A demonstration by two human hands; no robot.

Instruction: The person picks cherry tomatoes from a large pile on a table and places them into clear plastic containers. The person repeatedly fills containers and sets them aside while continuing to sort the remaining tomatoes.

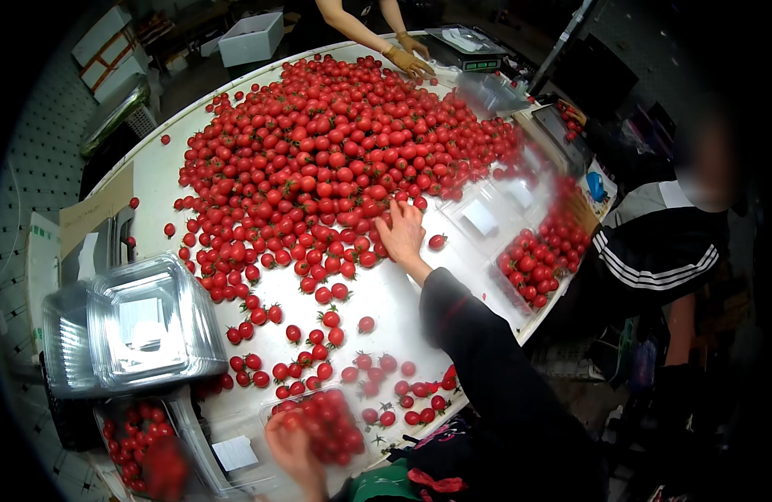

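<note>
A large heap of cherry tomatoes (335, 144) covers the middle of a white table (254, 332). My right hand (403, 233) reaches to the heap's near edge, its fingertips against the tomatoes; whether it grips one is hidden. My left hand (295, 442), blurred, is at the left side of a clear plastic box of tomatoes (332, 427) near the table's front edge; a tomato seems to be at its fingertips, but the blur leaves its hold unclear. The box's open lid (235, 452), with a white paper on it, lies left of it. Loose tomatoes lie between the box and the heap.
Nested clear plastic boxes (141, 332) stand at left, above another filled box (135, 439). At right a co-worker's blurred hand (574, 213) is over a box of tomatoes (536, 267). Across the table are another person's gloved hands (411, 61) and a scale (480, 63).
</note>
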